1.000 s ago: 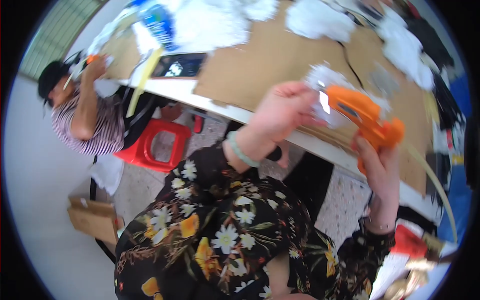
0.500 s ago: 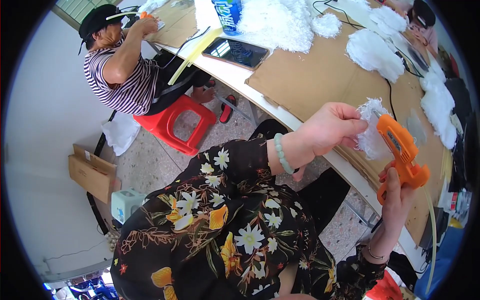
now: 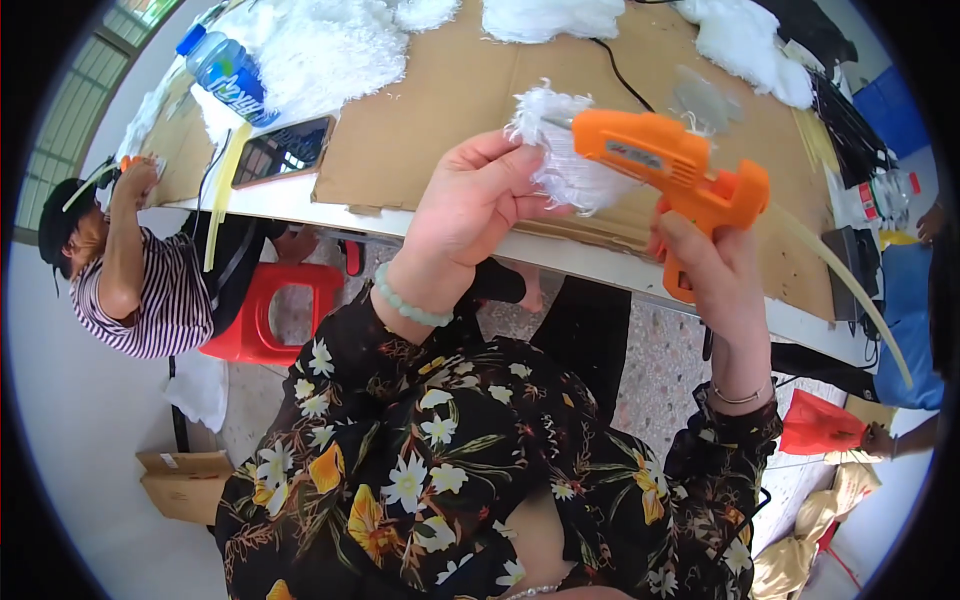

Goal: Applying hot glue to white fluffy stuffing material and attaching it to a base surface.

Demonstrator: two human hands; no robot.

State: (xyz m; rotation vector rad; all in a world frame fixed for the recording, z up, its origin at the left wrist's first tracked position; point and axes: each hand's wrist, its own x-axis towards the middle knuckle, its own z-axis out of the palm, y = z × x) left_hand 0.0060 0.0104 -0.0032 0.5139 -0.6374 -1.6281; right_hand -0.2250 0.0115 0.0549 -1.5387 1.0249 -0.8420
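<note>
My left hand (image 3: 463,200) pinches the left edge of a white fringed fabric piece (image 3: 575,170), held up above the table's near edge. My right hand (image 3: 708,265) is wrapped round the handle of an orange glue gun (image 3: 655,150). The gun's nozzle points left and meets the upper part of the fringed piece; whether glue is coming out cannot be made out. A long pale glue stick (image 3: 850,280) curves out of the gun's back end. A brown cardboard sheet (image 3: 440,115) covers the table beneath both hands.
A phone (image 3: 283,152), yellowish glue sticks (image 3: 228,190) and a blue bottle (image 3: 225,75) lie to the left. White fluffy heaps (image 3: 330,60) line the far side, with a black cable (image 3: 625,75). A person in stripes (image 3: 150,285) sits at far left on a red stool (image 3: 275,310).
The view has swung right, so the table and both hands appear further left. The glue gun's nozzle stays at the fringed piece, and both hands keep their grips.
</note>
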